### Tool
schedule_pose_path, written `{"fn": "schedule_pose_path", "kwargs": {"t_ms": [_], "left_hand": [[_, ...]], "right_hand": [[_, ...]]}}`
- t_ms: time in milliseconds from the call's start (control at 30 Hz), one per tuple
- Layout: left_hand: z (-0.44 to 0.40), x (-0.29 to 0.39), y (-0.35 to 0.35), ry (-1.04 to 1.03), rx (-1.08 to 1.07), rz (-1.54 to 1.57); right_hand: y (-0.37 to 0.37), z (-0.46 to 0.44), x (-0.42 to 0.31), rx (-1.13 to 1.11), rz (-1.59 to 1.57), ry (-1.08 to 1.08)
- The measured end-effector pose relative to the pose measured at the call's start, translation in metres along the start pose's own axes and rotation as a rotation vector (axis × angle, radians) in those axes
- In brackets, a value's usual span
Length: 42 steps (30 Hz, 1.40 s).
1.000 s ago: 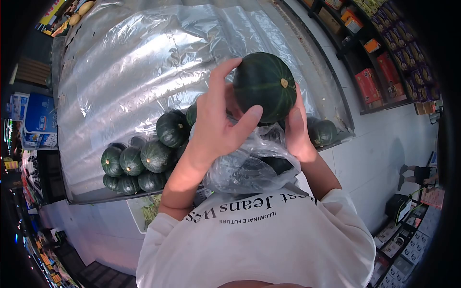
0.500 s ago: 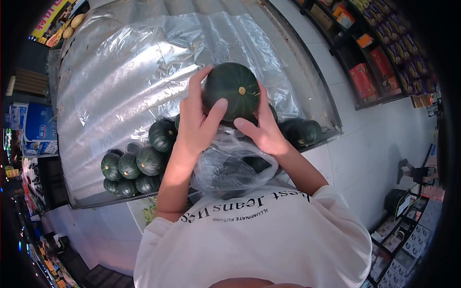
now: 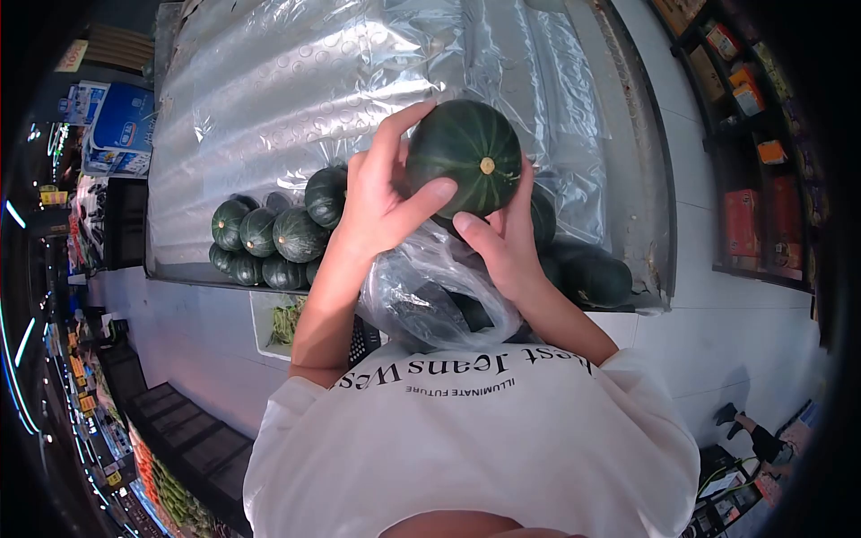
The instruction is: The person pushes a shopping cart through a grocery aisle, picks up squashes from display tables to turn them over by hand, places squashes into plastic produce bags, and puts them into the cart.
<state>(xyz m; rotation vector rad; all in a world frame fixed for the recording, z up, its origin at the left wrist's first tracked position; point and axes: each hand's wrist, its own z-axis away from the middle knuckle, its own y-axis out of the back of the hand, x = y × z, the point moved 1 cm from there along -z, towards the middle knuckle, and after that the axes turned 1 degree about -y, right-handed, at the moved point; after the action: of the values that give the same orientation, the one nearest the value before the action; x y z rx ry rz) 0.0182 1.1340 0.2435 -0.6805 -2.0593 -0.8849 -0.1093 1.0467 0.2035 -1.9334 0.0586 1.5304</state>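
A round dark green squash (image 3: 464,152) with a pale stem scar is held up between my two hands. My left hand (image 3: 386,193) grips it from the left, thumb across its lower front. From the right and below, my right hand (image 3: 504,233) cups it with the thumb on its near side. Just beneath, a clear plastic bag (image 3: 421,291) lies against my shirt, with dark green shapes showing through it. More green squashes (image 3: 300,235) are piled to the left of my left hand, and others (image 3: 596,273) lie to the right of my right hand.
A wide display stand (image 3: 296,99) covered with shiny plastic film spreads out ahead. Below its near edge is a white crate (image 3: 269,327) with green vegetables. Shelves with boxes (image 3: 743,220) stand at the right. A person's legs (image 3: 740,421) show at the lower right.
My view has shifted, so the stand and squash pile appear higher and further right. The held squash has turned slightly, and both hands keep hold of it.
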Motion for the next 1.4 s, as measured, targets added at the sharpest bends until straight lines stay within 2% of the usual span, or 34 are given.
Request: {"fn": "schedule_pose_path", "kwargs": {"t_ms": [333, 433, 567, 600, 733, 833, 867, 967, 1000, 1133, 1233, 1267, 1367, 1400], "left_hand": [[-0.003, -0.004, 0.0, 0.022, 0.006, 0.053], [-0.004, -0.002, 0.001, 0.044, -0.024, -0.015], [-0.005, 0.015, -0.002, 0.225, -0.107, 0.026], [-0.005, 0.017, -0.004, 0.178, -0.113, -0.019], [-0.001, 0.02, -0.018, 0.03, -0.177, -0.168], [-0.002, 0.037, -0.035, 0.111, -0.26, -0.078], [-0.003, 0.042, -0.041, 0.13, -0.292, -0.087], [-0.006, 0.047, -0.06, 0.128, -0.319, -0.068], [-0.006, 0.048, -0.067, 0.16, -0.353, -0.086], [-0.015, 0.049, -0.089, 0.231, -0.445, -0.132], [-0.017, 0.046, -0.106, 0.195, -0.491, -0.17], [-0.014, 0.036, -0.113, 0.093, -0.451, -0.212], [-0.009, 0.029, -0.125, -0.044, -0.417, -0.322], [-0.01, 0.034, -0.125, 0.065, -0.478, -0.319]], "right_hand": [[0.002, 0.001, 0.009, -0.057, -0.016, -0.001], [-0.001, -0.002, 0.009, -0.023, -0.167, -0.048], [-0.001, 0.001, 0.007, -0.037, -0.17, -0.013], [-0.001, 0.002, 0.005, -0.019, -0.186, -0.014], [0.01, 0.009, -0.007, 0.084, 0.112, 0.184], [0.033, 0.012, -0.027, 0.025, 0.381, 0.258], [0.039, 0.014, -0.037, 0.066, 0.446, 0.303], [0.065, 0.019, -0.066, 0.003, 0.756, 0.285], [0.074, 0.021, -0.066, 0.051, 0.789, 0.305], [0.105, 0.028, -0.071, 0.075, 0.757, 0.192], [0.117, 0.038, -0.081, 0.101, 0.933, 0.143], [0.122, 0.04, -0.083, 0.09, 0.977, 0.12], [0.137, 0.045, -0.078, 0.087, 0.948, 0.029], [0.141, 0.046, -0.075, 0.087, 0.939, 0.045]]}}
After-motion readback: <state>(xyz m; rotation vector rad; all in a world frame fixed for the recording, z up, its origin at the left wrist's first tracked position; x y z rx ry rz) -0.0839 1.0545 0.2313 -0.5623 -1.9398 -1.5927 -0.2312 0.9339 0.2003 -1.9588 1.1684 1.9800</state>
